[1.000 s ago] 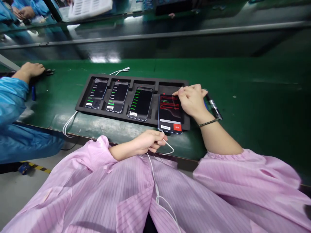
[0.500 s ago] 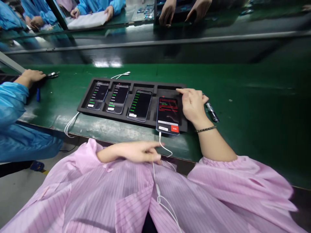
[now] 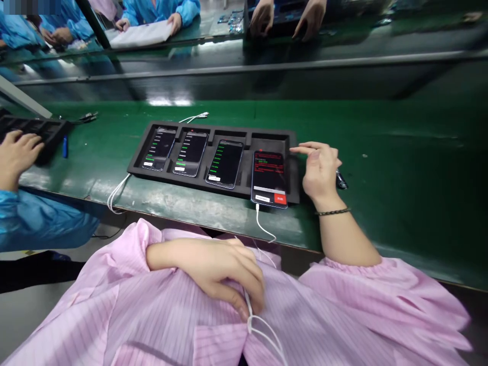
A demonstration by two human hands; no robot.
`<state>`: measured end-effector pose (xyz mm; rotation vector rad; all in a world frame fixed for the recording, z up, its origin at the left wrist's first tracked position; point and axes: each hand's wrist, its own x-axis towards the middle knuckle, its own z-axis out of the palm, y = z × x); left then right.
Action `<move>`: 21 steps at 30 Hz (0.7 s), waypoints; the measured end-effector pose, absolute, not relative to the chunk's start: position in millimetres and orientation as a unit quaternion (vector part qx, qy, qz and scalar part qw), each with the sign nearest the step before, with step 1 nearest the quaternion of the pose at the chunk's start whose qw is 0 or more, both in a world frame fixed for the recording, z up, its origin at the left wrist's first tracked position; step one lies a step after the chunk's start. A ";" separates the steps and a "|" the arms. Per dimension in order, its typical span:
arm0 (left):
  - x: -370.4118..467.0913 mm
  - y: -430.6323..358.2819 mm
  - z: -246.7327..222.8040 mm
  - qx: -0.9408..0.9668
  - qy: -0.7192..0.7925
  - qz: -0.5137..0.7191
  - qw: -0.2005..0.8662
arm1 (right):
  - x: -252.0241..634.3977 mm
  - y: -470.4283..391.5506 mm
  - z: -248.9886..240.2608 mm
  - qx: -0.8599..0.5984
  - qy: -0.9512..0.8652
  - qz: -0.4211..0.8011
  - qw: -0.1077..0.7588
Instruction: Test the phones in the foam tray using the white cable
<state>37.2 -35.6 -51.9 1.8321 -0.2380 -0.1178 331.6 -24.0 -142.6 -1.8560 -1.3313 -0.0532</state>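
Observation:
My left hand (image 3: 224, 269) is closed on a thin white cable (image 3: 267, 330) in front of my pink striped smock. My right hand (image 3: 321, 170) holds nothing; its index finger stretches toward the right end of a black tray (image 3: 293, 175), with the other fingers loosely bent. At that end, a smartphone (image 3: 269, 175) showing red text lies tilted over the tray's front edge, a white plug (image 3: 257, 208) at its bottom. Other phones, such as this one (image 3: 224, 162) with green text, lie in the remaining compartments. Partly hidden behind my right hand is a dark pen-like object (image 3: 341, 180).
White cable ends (image 3: 194, 117) lie behind the tray, and a white cable loop (image 3: 114, 195) hangs at its left. A co-worker's hand (image 3: 19, 152) rests on another black tray (image 3: 49, 134) beside a blue tool (image 3: 64, 146). Across a raised rail (image 3: 213, 68), other people's hands work.
My left hand has come down toward me and closed on the cable. My right hand has drawn off the tray to the right. The co-worker's hand at left has moved nearer.

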 end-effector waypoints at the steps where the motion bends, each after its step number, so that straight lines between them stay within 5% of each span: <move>1: 38.6 -37.1 -50.4 0.780 -0.116 -0.039 0.614 | 331.6 -24.0 -141.7 -0.741 -0.526 -0.022 0.416; 10: 33.7 -46.5 -26.5 0.866 0.045 0.168 0.468 | 332.9 -27.7 -138.4 -0.728 -0.533 -0.046 0.429; 17: 32.0 -54.1 -5.2 0.883 -0.040 0.195 0.425 | 334.6 -27.5 -139.6 -0.745 -0.523 -0.050 0.411; 21: 26.3 -86.9 -26.8 0.880 -0.007 0.310 0.359 | 334.3 -27.5 -137.5 -0.751 -0.514 -0.050 0.411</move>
